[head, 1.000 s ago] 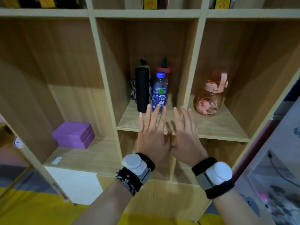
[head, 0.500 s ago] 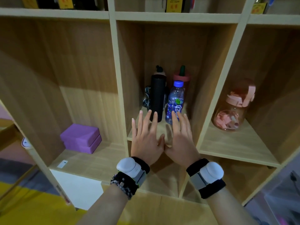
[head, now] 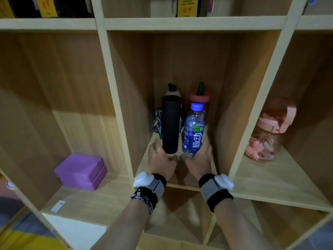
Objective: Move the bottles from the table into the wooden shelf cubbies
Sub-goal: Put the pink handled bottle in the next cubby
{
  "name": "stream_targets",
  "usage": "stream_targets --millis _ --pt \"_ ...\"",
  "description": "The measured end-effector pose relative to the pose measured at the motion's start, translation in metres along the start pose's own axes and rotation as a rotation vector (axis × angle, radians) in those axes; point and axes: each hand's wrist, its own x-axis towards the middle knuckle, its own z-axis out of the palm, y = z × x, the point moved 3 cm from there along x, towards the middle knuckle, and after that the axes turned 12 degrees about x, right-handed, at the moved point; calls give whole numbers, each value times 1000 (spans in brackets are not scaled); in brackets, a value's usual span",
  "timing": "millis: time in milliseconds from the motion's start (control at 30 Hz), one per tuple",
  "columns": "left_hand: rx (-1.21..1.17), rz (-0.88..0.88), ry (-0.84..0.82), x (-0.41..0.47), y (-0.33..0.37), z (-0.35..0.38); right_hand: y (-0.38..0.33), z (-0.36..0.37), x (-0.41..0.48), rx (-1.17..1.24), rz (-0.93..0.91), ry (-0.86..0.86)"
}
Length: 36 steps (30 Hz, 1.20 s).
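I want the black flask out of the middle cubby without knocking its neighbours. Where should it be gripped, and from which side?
Grip the black flask round its lower body, coming straight in from the open front. It is a plain upright cylinder; the blue-labelled bottle stands close on its right and another bottle crowds behind, so only the front is free.

Light wooden shelf unit (head: 115,98) of pale uprights and boards with darker wood-grain panels inside, filling nearly all of the view. Dim inside the cubbies, with a brighter band of light across the back panel of the left cubby. Two stacked purple blocks (head: 81,171) toward the back left corner of the left cubby's board, a small white tag (head: 58,206) near its front edge. Yellow-labelled items (head: 186,7) along the upper row, cut off at the top. Yellow floor (head: 21,239) at the bottom left corner, a grey patch beside it.
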Motion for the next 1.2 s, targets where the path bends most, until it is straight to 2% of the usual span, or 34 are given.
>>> stream_targets --millis 133,267,433,867,1200 --pt "-42 -48 -66 27 -6 9 1 3 10 58 124 53" --pt "-17 -69 -58 40 -9 12 2 9 14 49 92 85" --pt "56 -3 -57 43 -11 14 9 12 17 -12 63 129" --pt "7 61 -59 45 -17 19 15 12 17 -49 59 189" --pt "-43 28 -65 46 -19 25 16 13 16 -76 52 187"
